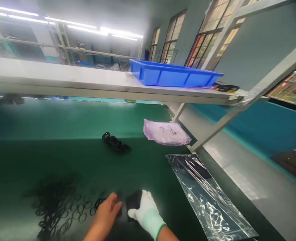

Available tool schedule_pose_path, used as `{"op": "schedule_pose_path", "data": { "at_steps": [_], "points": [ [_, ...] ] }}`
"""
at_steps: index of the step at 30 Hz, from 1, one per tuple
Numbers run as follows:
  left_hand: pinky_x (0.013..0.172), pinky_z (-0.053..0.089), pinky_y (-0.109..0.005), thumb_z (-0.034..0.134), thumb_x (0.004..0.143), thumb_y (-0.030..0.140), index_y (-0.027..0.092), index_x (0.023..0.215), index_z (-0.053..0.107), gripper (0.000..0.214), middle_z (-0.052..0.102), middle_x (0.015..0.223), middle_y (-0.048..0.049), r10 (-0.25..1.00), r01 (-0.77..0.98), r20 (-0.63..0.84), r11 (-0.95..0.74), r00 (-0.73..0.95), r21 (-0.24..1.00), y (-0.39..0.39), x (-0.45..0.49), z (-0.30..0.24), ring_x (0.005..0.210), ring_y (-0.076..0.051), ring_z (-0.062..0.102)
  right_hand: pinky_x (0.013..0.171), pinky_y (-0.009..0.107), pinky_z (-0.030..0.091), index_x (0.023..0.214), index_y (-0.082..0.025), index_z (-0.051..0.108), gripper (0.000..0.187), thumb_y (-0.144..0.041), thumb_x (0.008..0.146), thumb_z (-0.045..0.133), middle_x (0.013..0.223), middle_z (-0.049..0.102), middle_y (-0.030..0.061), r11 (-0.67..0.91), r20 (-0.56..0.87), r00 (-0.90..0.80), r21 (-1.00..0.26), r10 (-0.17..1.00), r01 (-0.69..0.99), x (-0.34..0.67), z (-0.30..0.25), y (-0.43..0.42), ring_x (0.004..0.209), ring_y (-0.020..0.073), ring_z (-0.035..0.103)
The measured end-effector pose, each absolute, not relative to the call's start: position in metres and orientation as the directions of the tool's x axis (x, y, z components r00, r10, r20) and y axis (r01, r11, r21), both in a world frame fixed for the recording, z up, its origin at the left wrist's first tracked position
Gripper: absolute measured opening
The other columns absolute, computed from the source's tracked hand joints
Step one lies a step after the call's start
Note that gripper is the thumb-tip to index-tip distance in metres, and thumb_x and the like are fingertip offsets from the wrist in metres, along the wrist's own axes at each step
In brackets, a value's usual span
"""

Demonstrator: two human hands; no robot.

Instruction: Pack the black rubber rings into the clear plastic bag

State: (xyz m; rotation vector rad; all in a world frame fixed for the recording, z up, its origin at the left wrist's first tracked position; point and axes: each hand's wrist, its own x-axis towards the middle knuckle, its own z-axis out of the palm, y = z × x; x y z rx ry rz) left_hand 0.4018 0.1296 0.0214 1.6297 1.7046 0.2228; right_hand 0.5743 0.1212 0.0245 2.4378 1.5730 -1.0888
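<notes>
My bare left hand (105,214) is low in the head view, just right of a spread of thin black rings (77,211) on the green table. Its fingers are curled, with something dark and blurred at the fingertips that I cannot make out. Close beside it on the right, my right hand (146,207) wears a white glove with a green cuff. The gloved fingers are closed against a dark, blurred black piece (133,201), whose kind does not show. A denser heap of black rings (51,194) lies further left, blurred.
A string of black rings (115,143) lies beyond my hands. A pink plastic package (166,133) and a clear plastic bag (208,197) lie on the right. Above the table runs a white shelf (62,75) carrying a blue bin (173,74); its slanted post (215,129) stands at the right.
</notes>
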Motion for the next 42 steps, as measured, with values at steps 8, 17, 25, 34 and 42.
{"op": "schedule_pose_path", "data": {
  "at_steps": [8, 17, 25, 34, 42],
  "points": [
    [0.053, 0.034, -0.021, 0.042, 0.087, 0.025, 0.019, 0.085, 0.051, 0.012, 0.052, 0.056, 0.0067, 0.887, 0.562, -0.446, 0.43, -0.119, 0.706, 0.089, 0.437, -0.005, 0.048, -0.011, 0.05, 0.098, 0.033, 0.037, 0.12, -0.007, 0.047, 0.069, -0.037, 0.061, 0.067, 0.122, 0.049, 0.0204, -0.338, -0.5, 0.115, -0.381, 0.858, 0.861, 0.579, 0.024, 0.121, 0.118, 0.031, 0.048],
    [0.045, 0.028, -0.019, 0.044, 0.083, 0.019, 0.021, 0.07, 0.04, 0.014, 0.037, 0.048, 0.0105, 0.877, 0.39, -0.473, 0.468, -0.09, 0.793, 0.093, 0.446, -0.011, 0.041, -0.008, 0.04, 0.096, 0.035, 0.039, 0.12, -0.011, 0.047, 0.066, -0.038, 0.062, 0.065, 0.121, 0.05, 0.0186, -0.33, -0.489, 0.114, -0.383, 0.865, 0.863, 0.583, 0.017, 0.121, 0.116, 0.0305, 0.05],
    [0.037, 0.028, -0.016, 0.036, 0.086, 0.018, 0.022, 0.077, 0.036, 0.01, 0.036, 0.049, 0.0111, 0.831, 0.326, -0.556, 0.534, -0.029, 0.78, 0.096, 0.45, -0.015, 0.037, -0.007, 0.037, 0.101, 0.038, 0.034, 0.138, -0.006, 0.026, 0.093, -0.04, 0.06, 0.066, 0.135, 0.039, 0.0233, -0.373, -0.508, 0.175, -0.32, 0.844, 0.871, 0.575, 0.018, 0.118, 0.127, 0.0325, 0.039],
    [0.074, 0.051, -0.032, 0.039, 0.085, 0.015, 0.015, 0.114, 0.048, 0.03, 0.065, 0.102, -0.0106, 0.868, 0.547, -0.493, 0.383, 0.063, 0.744, 0.091, 0.427, -0.001, 0.086, -0.02, 0.066, 0.105, 0.038, 0.03, 0.141, 0.0, 0.017, 0.103, -0.038, 0.058, 0.066, 0.141, 0.032, 0.0264, -0.425, -0.509, 0.246, -0.271, 0.825, 0.864, 0.565, 0.022, 0.119, 0.131, 0.0335, 0.033],
    [0.105, 0.026, -0.046, 0.077, 0.056, 0.014, 0.017, 0.136, 0.041, 0.087, 0.049, 0.136, -0.0107, 0.863, 0.814, -0.326, -0.151, 0.385, 0.561, 0.115, 0.411, 0.015, 0.123, -0.032, 0.04, 0.105, 0.039, 0.029, 0.142, -0.003, 0.017, 0.108, -0.037, 0.055, 0.07, 0.14, 0.034, 0.0239, -0.468, -0.519, 0.281, -0.273, 0.807, 0.841, 0.562, 0.018, 0.117, 0.131, 0.0328, 0.033]
  ]
}}
